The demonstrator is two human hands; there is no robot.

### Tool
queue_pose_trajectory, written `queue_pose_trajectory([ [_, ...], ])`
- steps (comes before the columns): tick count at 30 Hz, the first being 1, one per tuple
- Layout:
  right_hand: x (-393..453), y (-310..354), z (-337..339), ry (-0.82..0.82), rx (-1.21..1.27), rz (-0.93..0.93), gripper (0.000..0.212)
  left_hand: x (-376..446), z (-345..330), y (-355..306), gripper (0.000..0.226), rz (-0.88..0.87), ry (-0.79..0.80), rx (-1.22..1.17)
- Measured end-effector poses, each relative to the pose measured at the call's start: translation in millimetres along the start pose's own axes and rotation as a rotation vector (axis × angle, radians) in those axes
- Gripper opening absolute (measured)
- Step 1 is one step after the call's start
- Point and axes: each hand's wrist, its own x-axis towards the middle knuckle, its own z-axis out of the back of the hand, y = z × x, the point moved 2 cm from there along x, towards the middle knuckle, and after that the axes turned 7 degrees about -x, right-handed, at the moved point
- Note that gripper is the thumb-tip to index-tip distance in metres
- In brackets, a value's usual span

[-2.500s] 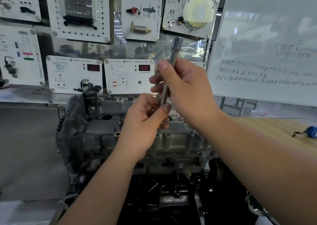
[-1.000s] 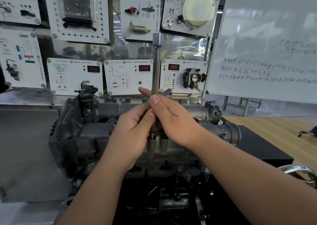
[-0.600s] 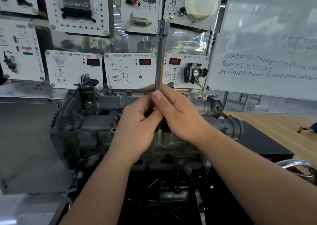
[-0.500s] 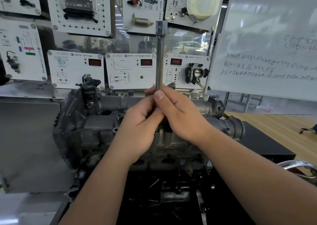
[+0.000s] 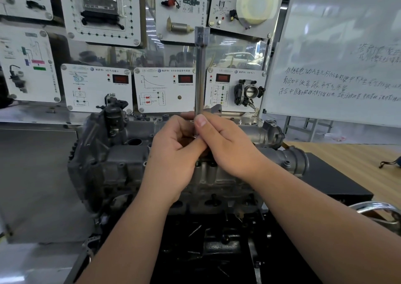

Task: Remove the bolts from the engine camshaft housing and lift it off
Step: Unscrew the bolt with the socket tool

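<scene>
The grey camshaft housing (image 5: 121,160) caps the engine in the middle of the view. A long steel extension bar (image 5: 200,73) stands upright over the housing's near edge; its lower end is hidden behind my fingers. My left hand (image 5: 171,164) pinches the bar low down from the left. My right hand (image 5: 227,147) grips it from the right, thumb pressed against the shaft. Small bolt bosses (image 5: 198,164) show just under my hands.
A wall of white training panels (image 5: 165,88) stands behind the engine. A whiteboard (image 5: 338,56) leans at the right. A wooden table (image 5: 358,164) lies beyond a black box (image 5: 338,181). A chrome handle (image 5: 377,207) sticks in at the lower right.
The bar was held tilted in the air and has come down upright onto the housing's near edge. Both hands slid low on its shaft and stay there.
</scene>
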Motion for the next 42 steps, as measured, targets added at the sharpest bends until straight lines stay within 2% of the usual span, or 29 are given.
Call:
queue_pose_trajectory([
  [4,-2.1,0.4,1.6,-0.035,0.008,-0.011,0.028,-0.3,0.6,-3.9,0.014,0.018,0.031,0.048],
  [7,-1.8,-0.7,3.5,-0.058,-0.037,-0.044,0.018,-3.1,2.0,-12.7,0.028,0.011,0.122,0.256],
  [10,-1.1,0.3,2.9,-0.037,-0.074,-0.059,0.025,-7.1,10.4,-24.6,0.029,0.026,0.191,0.484],
  [12,-2.5,2.6,1.4,-0.010,-0.080,-0.048,0.027,-9.2,18.2,-30.6,0.032,0.038,0.179,0.524],
  [15,-3.8,2.7,-1.1,0.021,-0.097,-0.034,0.030,-14.7,20.7,-31.7,0.034,0.020,0.161,0.499],
  [17,-3.7,0.7,-0.6,0.013,-0.095,-0.021,0.031,-18.3,21.7,-31.5,0.027,-0.042,0.082,0.463],
  [19,-2.8,0.3,0.3,0.028,-0.099,0.002,0.034,-14.4,24.7,-39.6,0.025,-0.088,-0.036,0.338],
  [21,-3.3,-1.3,-0.9,0.063,-0.083,-0.004,0.031,3.1,23.5,-55.2,0.031,-0.102,-0.081,0.165],
  [24,-3.1,-4.2,-1.3,0.080,-0.063,-0.039,0.033,48.0,9.3,-85.4,0.040,-0.032,-0.001,0.080],
  [27,-2.3,-5.0,-0.5,0.097,-0.050,-0.057,0.034,76.7,-13.4,-109.0,0.044,0.073,0.238,-0.038],
  [29,-1.7,-3.2,1.4,0.106,-0.069,-0.066,0.033,82.0,-24.3,-115.5,0.035,0.094,0.296,-0.064],
  [35,7.8,5.2,10.0,0.275,-0.071,-0.166,0.035,79.6,-48.1,-110.9,0.024,0.145,0.192,-0.132],
  [39,6.2,4.4,4.8,0.259,-0.040,-0.169,0.041,75.8,-53.6,-108.3,0.034,0.176,0.177,-0.160],
  [42,4.0,4.1,0.4,0.233,-0.053,-0.163,0.040,72.5,-49.8,-107.9,0.047,0.208,0.213,-0.278],
])
